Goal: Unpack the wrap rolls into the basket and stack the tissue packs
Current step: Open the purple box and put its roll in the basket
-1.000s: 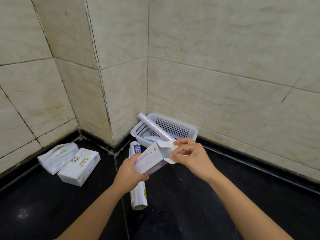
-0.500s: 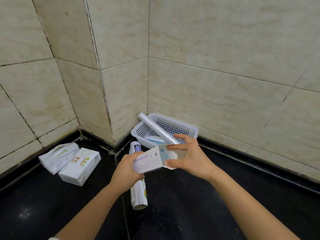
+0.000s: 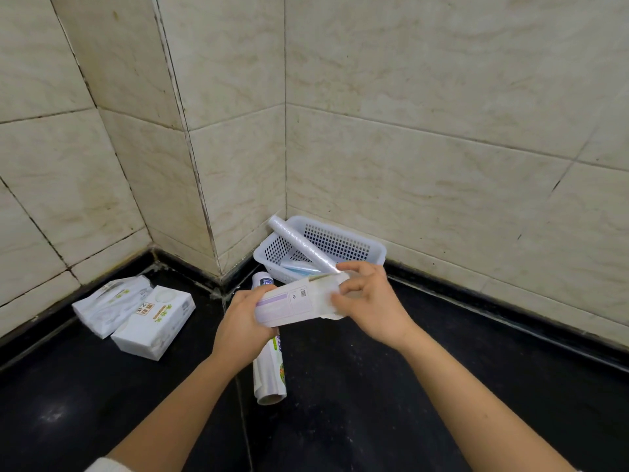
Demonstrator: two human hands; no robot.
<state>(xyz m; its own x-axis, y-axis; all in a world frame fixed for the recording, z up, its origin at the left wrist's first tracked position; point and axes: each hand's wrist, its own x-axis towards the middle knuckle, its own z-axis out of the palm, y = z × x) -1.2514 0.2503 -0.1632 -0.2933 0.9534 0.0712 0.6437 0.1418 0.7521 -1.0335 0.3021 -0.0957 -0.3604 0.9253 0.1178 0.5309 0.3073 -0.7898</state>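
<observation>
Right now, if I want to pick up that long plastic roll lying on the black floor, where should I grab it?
Probably grab the long white plastic wrap roll around its near half, coming down from above. It lies flat on the black floor, pointing away towards the white perforated basket. Its far half is hidden under the left hand and the white carton.

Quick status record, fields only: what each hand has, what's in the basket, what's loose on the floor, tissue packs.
left hand: grips the near end of the carton
right hand: fingers at the carton's open far end
basket: in the corner, one long roll leaning out over the rim
floor: one printed roll under the hands
tissue packs: two, side by side, touching, not stacked
</observation>
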